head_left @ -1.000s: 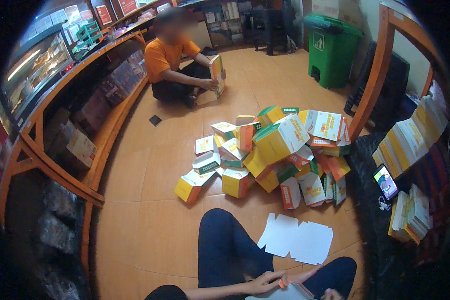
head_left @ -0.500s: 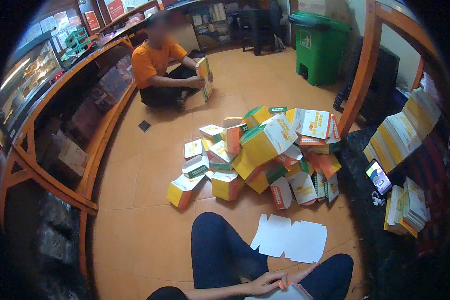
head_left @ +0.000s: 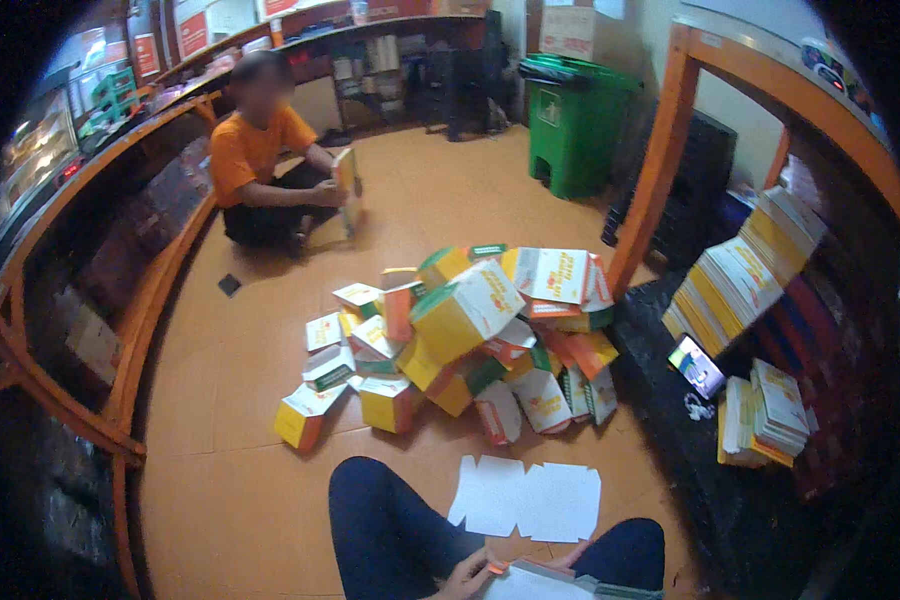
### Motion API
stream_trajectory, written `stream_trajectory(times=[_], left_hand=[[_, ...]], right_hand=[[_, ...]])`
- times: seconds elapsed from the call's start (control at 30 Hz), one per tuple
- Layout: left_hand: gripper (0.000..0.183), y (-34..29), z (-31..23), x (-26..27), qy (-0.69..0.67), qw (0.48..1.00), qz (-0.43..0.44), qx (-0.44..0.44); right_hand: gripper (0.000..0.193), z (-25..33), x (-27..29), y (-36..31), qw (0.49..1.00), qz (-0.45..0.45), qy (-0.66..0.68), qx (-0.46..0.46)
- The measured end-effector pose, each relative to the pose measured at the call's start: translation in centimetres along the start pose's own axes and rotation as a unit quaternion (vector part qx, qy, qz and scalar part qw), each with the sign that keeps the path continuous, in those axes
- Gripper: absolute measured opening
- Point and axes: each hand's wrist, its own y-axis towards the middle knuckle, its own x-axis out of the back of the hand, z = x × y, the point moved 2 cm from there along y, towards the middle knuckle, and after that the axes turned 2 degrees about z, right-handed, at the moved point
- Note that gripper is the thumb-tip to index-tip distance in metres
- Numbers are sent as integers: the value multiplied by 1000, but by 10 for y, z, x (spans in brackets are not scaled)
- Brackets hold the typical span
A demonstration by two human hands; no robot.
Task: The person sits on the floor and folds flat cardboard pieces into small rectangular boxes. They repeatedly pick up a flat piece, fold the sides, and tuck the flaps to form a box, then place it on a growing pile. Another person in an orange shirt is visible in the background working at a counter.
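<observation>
At lap level, left hand (head_left: 467, 577) grips a flat carton (head_left: 530, 583).

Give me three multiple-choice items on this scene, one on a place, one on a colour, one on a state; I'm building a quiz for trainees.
1. Where does the flat white cut-out sheet lie?
A. On the floor between the person's knees and the pile of boxes
B. On top of the bin
C. On the left-hand shelf

2. What colour is the wheeled bin at the back?
A. Blue
B. Green
C. Grey

3. What state are the cartons stacked on the right-hand shelf in?
A. Folded up into boxes
B. Crushed
C. Flat, unfolded, in neat stacks

Answers: 1 A, the sheet lies on the bare floor just ahead of the dark trouser legs. 2 B, the bin and its lid are plainly green. 3 C, they lie as thin flat layers, unlike the assembled boxes heaped on the floor.
</observation>
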Motion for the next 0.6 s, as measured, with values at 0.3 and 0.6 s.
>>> stream_trajectory(times=[0.3,0.6], left_hand=[[26,20,-7,-62,32,970,193,-142],[39,19,8,-84,111,953,264,-96]], right_hand=[[29,174,141,61,979,111,-93,141],[45,235,39,127,806,484,-335,-69]])
